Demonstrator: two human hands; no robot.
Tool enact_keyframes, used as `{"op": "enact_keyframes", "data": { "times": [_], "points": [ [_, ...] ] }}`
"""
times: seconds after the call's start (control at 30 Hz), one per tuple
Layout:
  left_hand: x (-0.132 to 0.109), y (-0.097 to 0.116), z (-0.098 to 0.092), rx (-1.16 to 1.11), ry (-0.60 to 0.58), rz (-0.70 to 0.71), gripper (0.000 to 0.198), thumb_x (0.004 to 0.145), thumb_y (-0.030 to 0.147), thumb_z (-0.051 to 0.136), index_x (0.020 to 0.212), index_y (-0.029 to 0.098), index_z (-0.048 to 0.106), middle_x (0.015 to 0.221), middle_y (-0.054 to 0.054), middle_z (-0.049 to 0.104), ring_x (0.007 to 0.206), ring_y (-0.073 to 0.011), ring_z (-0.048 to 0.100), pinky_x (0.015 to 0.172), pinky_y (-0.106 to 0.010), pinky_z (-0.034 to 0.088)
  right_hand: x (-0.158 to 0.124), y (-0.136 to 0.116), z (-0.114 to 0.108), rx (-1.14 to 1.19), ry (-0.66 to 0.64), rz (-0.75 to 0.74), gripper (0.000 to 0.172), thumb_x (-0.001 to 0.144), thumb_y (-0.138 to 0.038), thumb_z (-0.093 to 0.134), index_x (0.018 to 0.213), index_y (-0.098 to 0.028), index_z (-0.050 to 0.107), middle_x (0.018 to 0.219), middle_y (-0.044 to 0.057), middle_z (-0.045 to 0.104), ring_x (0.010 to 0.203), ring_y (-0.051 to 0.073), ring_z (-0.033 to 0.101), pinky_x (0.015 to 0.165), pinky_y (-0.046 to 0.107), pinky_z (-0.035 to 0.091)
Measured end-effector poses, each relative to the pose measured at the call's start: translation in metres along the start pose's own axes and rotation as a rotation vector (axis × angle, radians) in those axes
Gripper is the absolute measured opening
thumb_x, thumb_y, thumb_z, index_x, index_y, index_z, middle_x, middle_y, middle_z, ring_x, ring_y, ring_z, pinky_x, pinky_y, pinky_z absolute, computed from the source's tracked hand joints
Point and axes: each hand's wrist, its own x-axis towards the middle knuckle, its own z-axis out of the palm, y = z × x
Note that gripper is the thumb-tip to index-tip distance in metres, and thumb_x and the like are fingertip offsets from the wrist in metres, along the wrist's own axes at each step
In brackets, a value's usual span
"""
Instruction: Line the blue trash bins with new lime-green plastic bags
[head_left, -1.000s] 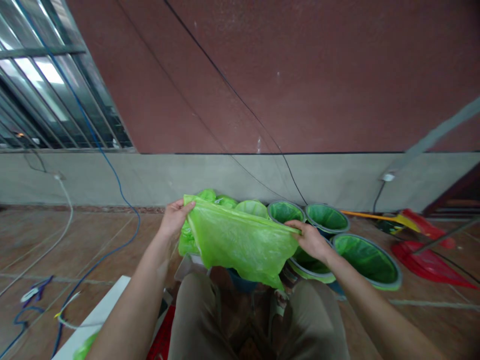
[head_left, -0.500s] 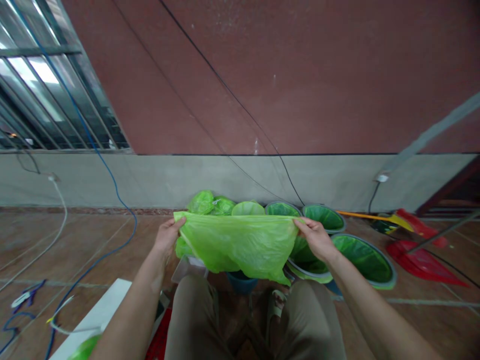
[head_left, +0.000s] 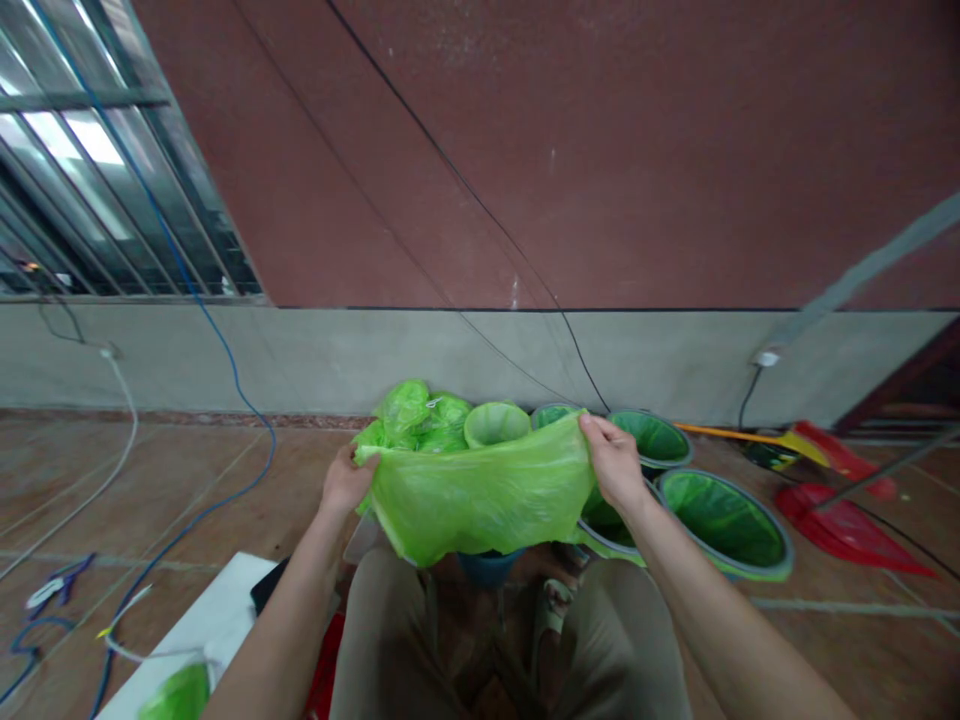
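Green bag spans lower centre sideways, just above the blue bin; my left hand and right hand, nearly closed, pinch its top corners.

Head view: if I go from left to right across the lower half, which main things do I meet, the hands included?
Purple-and-white item, white board, left hand, green bag, right hand, rightmost bin, red dustpan.
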Motion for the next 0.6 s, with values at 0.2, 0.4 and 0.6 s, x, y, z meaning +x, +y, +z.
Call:
{"op": "enact_keyframes", "data": {
  "times": [0.2, 0.4, 0.6],
  "points": [
    [-0.034, 0.087, 0.078, -0.036, -0.458, 0.379, 0.045, 0.068, 0.036, 0.076, 0.109, 0.021, 0.067, 0.122, -0.009, 0.065, 0.119, -0.0246, 0.056, 0.099, -0.034, 0.042, -0.012, -0.047, 0.058, -0.215, -0.308, -0.252, 0.042, 0.083, -0.054, 0.053, 0.065, -0.017, 0.058, 0.059, -0.002, 0.049, 0.058, 0.011, 0.042, 0.053, 0.023, 0.034],
    [-0.048, 0.12, 0.114, -0.177, -0.814, 0.25, 0.035, 0.071, 0.048, 0.072, 0.08, 0.015, 0.069, 0.072, -0.001, 0.068, 0.062, -0.013, 0.059, 0.062, -0.025, 0.045, -0.021, -0.069, 0.089, -0.09, -0.381, -0.216, 0.035, 0.083, -0.053, 0.055, 0.092, -0.02, 0.062, 0.066, -0.002, 0.058, 0.057, 0.012, 0.048, 0.054, 0.023, 0.039],
    [-0.038, 0.108, 0.095, -0.254, -0.603, 0.157, 0.034, 0.062, 0.046, 0.079, 0.071, 0.015, 0.069, 0.063, 0.002, 0.064, 0.053, -0.0096, 0.053, 0.053, -0.022, 0.04, -0.029, -0.038, 0.073, -0.089, -0.633, -0.028, 0.034, 0.076, -0.05, 0.064, 0.095, -0.022, 0.062, 0.078, -0.001, 0.068, 0.066, 0.016, 0.061, 0.061, 0.026, 0.047]
  ]
}}
